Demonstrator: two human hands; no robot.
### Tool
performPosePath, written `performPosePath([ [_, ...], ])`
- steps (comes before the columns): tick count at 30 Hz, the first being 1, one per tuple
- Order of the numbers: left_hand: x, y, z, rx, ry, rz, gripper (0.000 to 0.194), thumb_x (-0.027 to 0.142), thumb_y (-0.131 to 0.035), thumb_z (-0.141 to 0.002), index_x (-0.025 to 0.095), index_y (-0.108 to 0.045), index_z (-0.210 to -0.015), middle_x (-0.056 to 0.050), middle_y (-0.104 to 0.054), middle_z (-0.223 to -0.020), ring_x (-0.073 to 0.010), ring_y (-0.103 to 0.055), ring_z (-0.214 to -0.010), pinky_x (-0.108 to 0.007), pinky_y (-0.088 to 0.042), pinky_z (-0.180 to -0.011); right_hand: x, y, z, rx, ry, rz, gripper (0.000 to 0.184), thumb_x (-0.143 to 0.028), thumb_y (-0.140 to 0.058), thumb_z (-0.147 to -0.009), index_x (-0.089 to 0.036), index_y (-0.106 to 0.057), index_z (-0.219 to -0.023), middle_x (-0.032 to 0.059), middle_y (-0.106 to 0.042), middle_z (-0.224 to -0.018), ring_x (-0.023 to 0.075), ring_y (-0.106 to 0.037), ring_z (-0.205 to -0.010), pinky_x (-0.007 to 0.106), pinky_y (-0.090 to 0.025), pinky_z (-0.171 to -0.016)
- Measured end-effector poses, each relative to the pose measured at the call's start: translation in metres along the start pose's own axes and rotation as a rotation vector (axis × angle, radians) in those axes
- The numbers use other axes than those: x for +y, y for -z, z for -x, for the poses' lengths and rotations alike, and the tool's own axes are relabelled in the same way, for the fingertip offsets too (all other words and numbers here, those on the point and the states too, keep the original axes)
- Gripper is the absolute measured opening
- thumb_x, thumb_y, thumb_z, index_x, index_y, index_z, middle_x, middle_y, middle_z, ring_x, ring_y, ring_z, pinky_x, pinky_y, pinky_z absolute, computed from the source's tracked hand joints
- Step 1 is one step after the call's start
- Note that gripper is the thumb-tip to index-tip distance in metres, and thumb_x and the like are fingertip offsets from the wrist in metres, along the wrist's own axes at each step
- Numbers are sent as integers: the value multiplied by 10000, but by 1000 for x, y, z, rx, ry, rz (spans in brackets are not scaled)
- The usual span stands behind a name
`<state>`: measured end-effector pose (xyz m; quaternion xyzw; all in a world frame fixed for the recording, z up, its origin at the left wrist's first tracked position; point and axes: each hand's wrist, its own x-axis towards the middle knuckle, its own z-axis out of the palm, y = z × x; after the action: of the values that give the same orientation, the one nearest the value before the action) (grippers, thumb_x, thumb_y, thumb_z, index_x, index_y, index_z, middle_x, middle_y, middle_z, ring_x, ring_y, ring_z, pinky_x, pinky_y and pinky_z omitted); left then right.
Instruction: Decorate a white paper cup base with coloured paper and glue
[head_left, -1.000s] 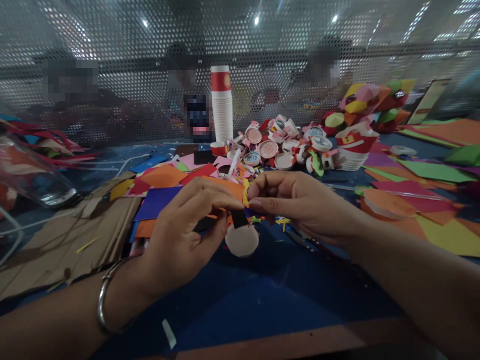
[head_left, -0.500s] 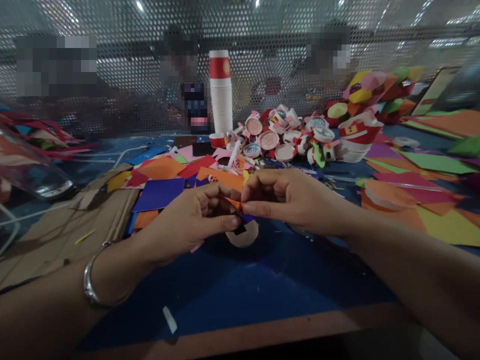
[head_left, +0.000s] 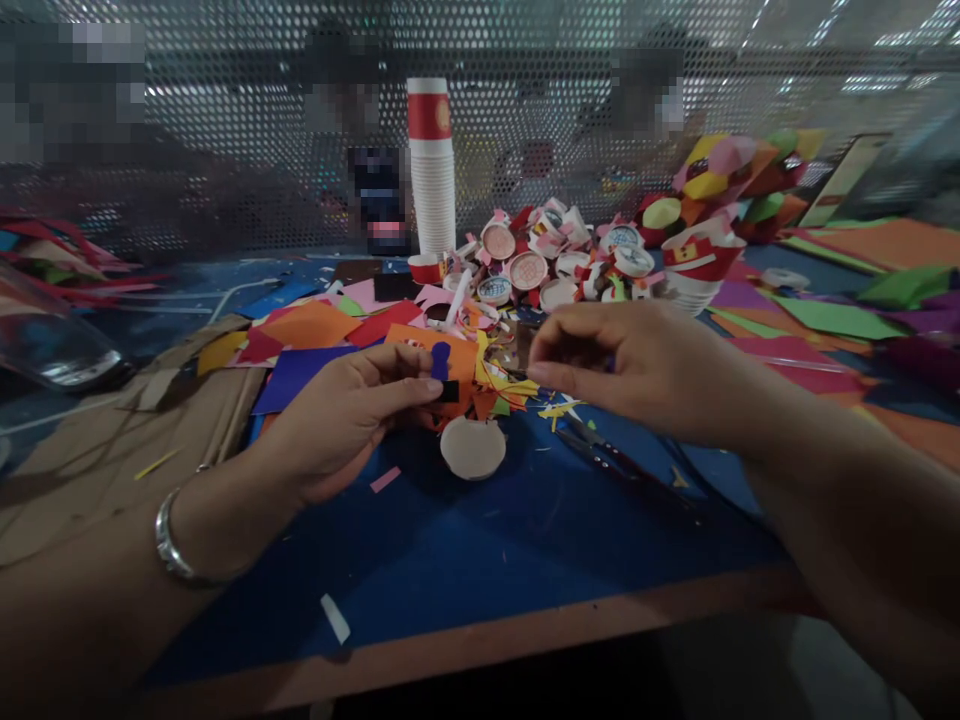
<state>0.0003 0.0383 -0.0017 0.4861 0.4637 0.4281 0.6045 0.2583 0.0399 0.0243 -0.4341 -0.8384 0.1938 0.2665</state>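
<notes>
My left hand (head_left: 364, 410) pinches a small cut piece of purple paper (head_left: 440, 358) with a black strip (head_left: 449, 391) at its lower end. My right hand (head_left: 600, 350) hovers to the right, apart from it, thumb and fingers curled together. Whatever those right fingertips hold, if anything, I cannot make out. Below and between the hands a round pale disc (head_left: 473, 449) lies on the blue table. Scissors (head_left: 615, 460) rest under the right hand. An orange sheet (head_left: 457, 350) and yellow paper scraps (head_left: 495, 375) lie behind the purple piece.
A tall stack of paper cups (head_left: 433, 190) stands at the back beside a heap of cut cup bottoms (head_left: 529, 270). Flattened cardboard (head_left: 97, 470) and a clear container (head_left: 67, 340) are at left. Coloured sheets (head_left: 840, 315) spread at right. A perforated screen (head_left: 510, 60) closes the back.
My hands have parted: the right moved away rightward, while the left keeps the purple and black piece, now clearly visible. The pale disc and the scissors are less covered.
</notes>
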Motion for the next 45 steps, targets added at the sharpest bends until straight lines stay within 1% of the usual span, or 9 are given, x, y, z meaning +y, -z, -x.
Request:
performPosePath([
  [7, 1, 1, 2, 21, 36, 78, 178, 180, -854, -727, 183, -694, -804, 8, -705, -786, -121, -671, -732, -238, -542, -674, 32, 25, 33, -45, -174, 239, 213, -429, -638, -938, -231, -680, -873, 27, -656, -686, 179, -580, -583, 324, -377, -542],
  [12, 1, 3, 2, 42, 50, 82, 207, 190, -847, -733, 182, -663, -827, 21, -681, -774, -108, -648, -681, -223, -534, -654, 49, 33, 43, -66, -252, 342, 252, -454, -667, -887, -220, -697, -976, 62, -707, -850, 216, -632, -692, 331, -430, -610],
  [21, -2, 5, 1, 65, 27, -1, 178, 216, -816, -771, 203, -668, -869, 32, -662, -744, -107, -648, -662, -201, -508, -612, 63, 22, 40, -15, -491, 375, 350, -541, -600, -896, -212, -603, -1017, 76, -712, -894, 250, -660, -763, 355, -467, -655],
  [27, -4, 8, 0, 50, 19, -32, 164, 255, -816, -798, 210, -680, -878, 46, -650, -766, -86, -643, -656, -194, -515, -631, 83, 14, 46, 146, -566, 46, 420, -440, -738, -752, -206, -574, -1060, 44, -644, -816, 232, -645, -731, 361, -512, -657],
  [33, -2, 7, -2, 65, 35, -8, 166, 252, -834, -784, 208, -701, -872, 50, -640, -781, -84, -663, -649, -197, -528, -641, 73, 19, 63, 371, -768, -698, 504, -370, -865, -734, -199, -630, -1145, 14, -674, -762, 151, -627, -660, 226, -515, -558],
  [36, -2, 7, -2, 62, 38, -1, 173, 235, -837, -779, 205, -714, -897, 45, -652, -787, -87, -670, -646, -199, -535, -646, 63, 21, 74, 465, -858, -1072, 367, -306, -926, -651, -184, -717, -927, 26, -663, -767, 131, -628, -674, 181, -559, -589],
  [39, -2, 6, -2, 43, 39, 12, 171, 221, -841, -772, 196, -710, -878, 43, -657, -771, -86, -670, -641, -196, -537, -648, 56, 20, 80, 465, -927, -1198, 365, -309, -951, -558, -146, -727, -796, 63, -648, -753, 162, -627, -677, 245, -616, -614],
  [41, -2, 6, -2, 27, 42, 17, 161, 222, -838, -777, 187, -705, -861, 33, -672, -751, -93, -678, -644, -195, -539, -653, 52, 18, 80, 416, -927, -1355, 323, -261, -932, -583, -124, -726, -791, 43, -590, -706, 136, -582, -635, 239, -601, -574],
  [45, -3, 6, -1, 32, 64, 18, 157, 220, -829, -787, 170, -717, -885, 6, -721, -754, -109, -709, -656, -197, -552, -665, 45, 14, 75, 342, -733, -1565, 221, -217, -833, -739, -132, -641, -670, -13, -466, -663, 57, -441, -531, 178, -526, -502],
])
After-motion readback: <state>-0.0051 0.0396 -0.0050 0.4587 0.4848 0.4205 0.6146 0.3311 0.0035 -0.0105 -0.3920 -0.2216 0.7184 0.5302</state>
